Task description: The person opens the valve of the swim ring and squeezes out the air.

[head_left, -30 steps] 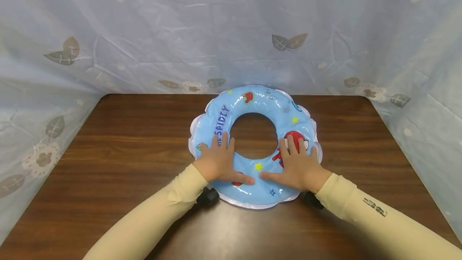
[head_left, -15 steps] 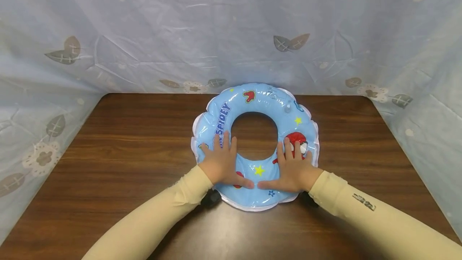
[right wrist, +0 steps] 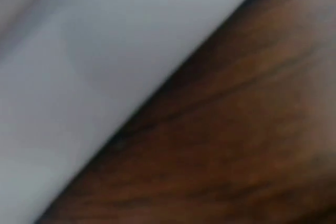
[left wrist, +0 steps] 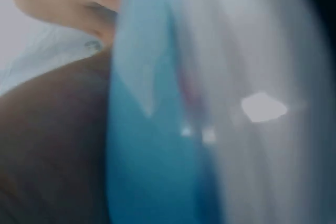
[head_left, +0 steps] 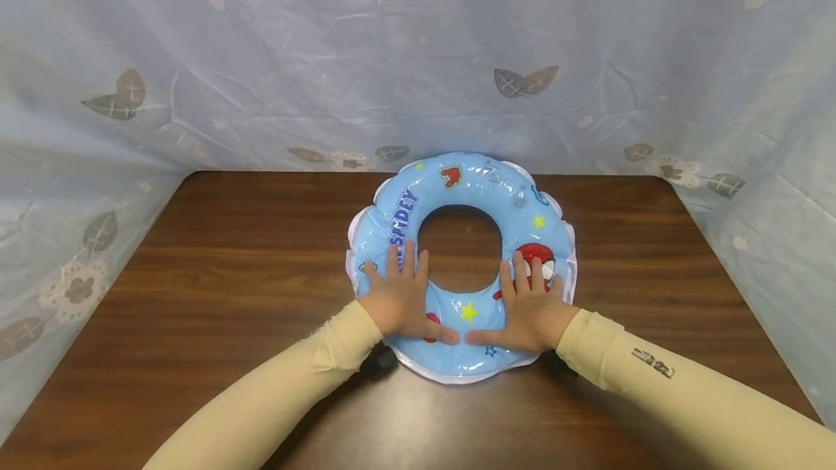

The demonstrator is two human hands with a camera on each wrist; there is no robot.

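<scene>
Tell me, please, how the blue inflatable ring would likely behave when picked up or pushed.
The blue ring looks puffed with air, so it is probably light for its size and squashy. Its glossy surface may slip under the fingers. Lying flat on the table, it would likely slide rather than roll.

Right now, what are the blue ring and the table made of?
The blue ring looks like shiny, air-filled plastic: it's puffy, with bright glints. The table has brown grain and a soft sheen, so maybe smooth wood or wood-look laminate.

Head view looks forward and down; wrist views share its ring [head_left: 466, 183] up close
</scene>
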